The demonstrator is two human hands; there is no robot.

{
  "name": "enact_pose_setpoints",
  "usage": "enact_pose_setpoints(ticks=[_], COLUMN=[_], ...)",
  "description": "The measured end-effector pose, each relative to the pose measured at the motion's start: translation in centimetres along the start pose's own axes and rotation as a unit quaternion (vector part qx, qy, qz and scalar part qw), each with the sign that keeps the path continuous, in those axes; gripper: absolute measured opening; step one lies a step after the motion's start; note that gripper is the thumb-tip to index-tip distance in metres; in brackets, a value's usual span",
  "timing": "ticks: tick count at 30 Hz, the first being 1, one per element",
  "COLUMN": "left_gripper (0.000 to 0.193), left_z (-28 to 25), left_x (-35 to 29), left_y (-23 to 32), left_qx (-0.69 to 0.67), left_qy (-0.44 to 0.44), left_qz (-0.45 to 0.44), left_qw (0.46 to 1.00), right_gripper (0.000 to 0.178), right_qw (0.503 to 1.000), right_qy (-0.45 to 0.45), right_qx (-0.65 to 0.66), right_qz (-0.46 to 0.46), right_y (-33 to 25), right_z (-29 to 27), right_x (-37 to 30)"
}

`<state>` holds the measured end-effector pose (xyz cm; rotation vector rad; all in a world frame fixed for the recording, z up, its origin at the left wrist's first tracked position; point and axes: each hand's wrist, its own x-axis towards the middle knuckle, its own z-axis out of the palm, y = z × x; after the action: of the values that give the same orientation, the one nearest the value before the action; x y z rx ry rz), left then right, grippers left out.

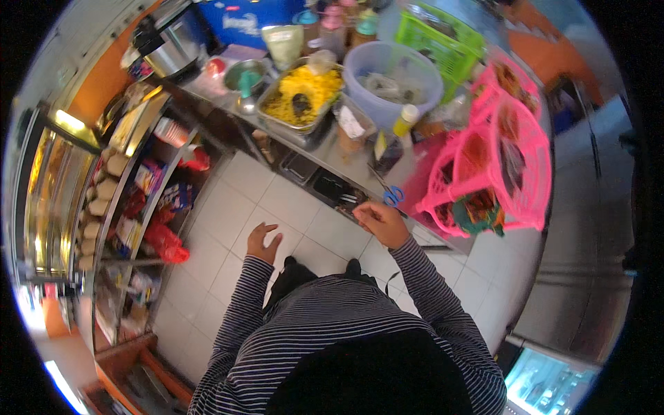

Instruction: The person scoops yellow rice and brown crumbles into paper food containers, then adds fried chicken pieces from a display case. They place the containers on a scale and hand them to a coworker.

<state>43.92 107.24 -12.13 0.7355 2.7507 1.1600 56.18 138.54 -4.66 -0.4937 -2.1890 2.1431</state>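
Note:
My left hand (263,242) is over the tiled floor, fingers and thumb apart, holding nothing. Farther right, my right hand (382,223) hovers by the counter's front edge with its fingers curled together; whatever is in them, if anything, is hidden. Just beyond it lie scissors with blue handles (393,196), apart from the hand. A metal tray of yellow food (304,95) with a dark spoon end in it sits on the counter (332,160). Beside the tray are a clear bag with brown contents (353,128) and a yellow bottle (405,121).
Pink plastic baskets (522,145) fill the counter's right end. Behind stand a translucent bowl (394,72) and a green crate (443,45). A metal bowl (247,75) is left of the tray. Shelves with packets (149,176) line the left side; a steel cabinet (581,235) stands right.

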Motion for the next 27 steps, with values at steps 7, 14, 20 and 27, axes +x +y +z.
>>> enact_pose_setpoints(ticks=[7, 14, 20, 27], left_gripper=[0.030, 0.026, 0.027, 0.025], left_z=[-2.9, -5.7, -8.7, -5.8], left_x=[0.1, 8.0, 21.8, 33.7], left_y=[-1.9, -12.8, -17.9, -17.0], left_qx=[-0.153, -0.290, -0.325, -0.437], left_qy=[0.038, 0.021, -0.064, -0.232], left_qz=[-0.248, -0.360, -0.248, -0.246], left_qw=[0.956, 0.887, 0.910, 0.833], right_gripper=[0.013, 0.021, 0.022, 0.019], right_qw=[0.969, 0.811, 0.681, 0.729], right_qy=[-0.054, 0.065, 0.012, -0.042], right_qx=[-0.191, -0.579, -0.732, -0.683], right_qz=[-0.148, -0.054, 0.013, 0.015], right_y=[-3.2, -4.0, -4.8, -6.5], right_z=[8.3, 10.3, 11.6, 10.8], right_x=[18.0, 35.3, 38.9, 42.1])
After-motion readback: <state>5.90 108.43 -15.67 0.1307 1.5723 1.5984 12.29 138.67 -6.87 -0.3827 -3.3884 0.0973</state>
